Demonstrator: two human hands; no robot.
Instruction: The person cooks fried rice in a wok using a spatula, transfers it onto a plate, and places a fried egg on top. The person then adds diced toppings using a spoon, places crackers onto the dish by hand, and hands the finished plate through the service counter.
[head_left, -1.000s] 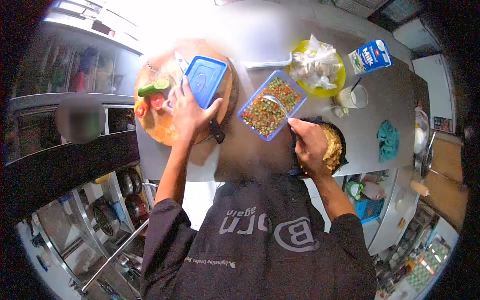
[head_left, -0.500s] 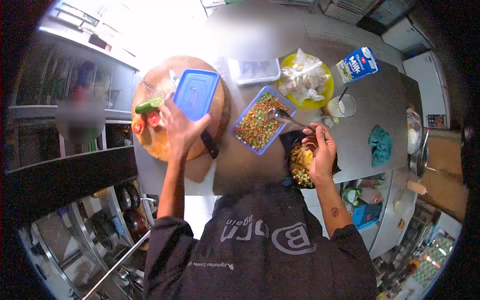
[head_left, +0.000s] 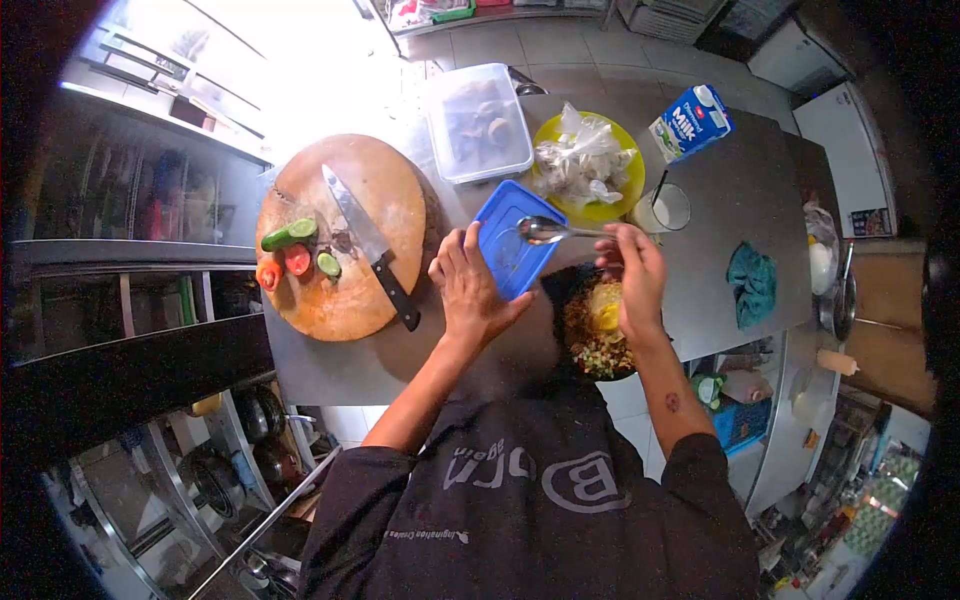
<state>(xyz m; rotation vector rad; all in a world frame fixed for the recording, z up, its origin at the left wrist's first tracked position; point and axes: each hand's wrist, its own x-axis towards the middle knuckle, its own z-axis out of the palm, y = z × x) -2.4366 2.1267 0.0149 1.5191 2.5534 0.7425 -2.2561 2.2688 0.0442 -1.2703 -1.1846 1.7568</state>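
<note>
My left hand [head_left: 470,283] touches the near left edge of the blue lid [head_left: 505,262], its fingers spread. The lid now lies over the box of diced vegetables, hiding the contents. In my right hand [head_left: 630,270] is a metal spoon [head_left: 541,231], its bowl above the lid. Below that hand a dark bowl holds food [head_left: 600,335] with a yellow piece on top. On the round wooden board [head_left: 340,300] at the left lie a knife [head_left: 360,225], cucumber [head_left: 289,236] and cut tomato [head_left: 297,260].
Behind the lid are a clear lidded container [head_left: 480,125] and a yellow-green plate [head_left: 632,190] with plastic bags. Farther right stand a milk carton [head_left: 692,124] and a glass [head_left: 672,207] with a dark stick. A teal cloth [head_left: 751,285] lies near the table's right end.
My left hand has carried the blue lid from the board rightward onto the vegetable box. The spoon has come up off the vegetables in my right hand. The view has shifted slightly.
</note>
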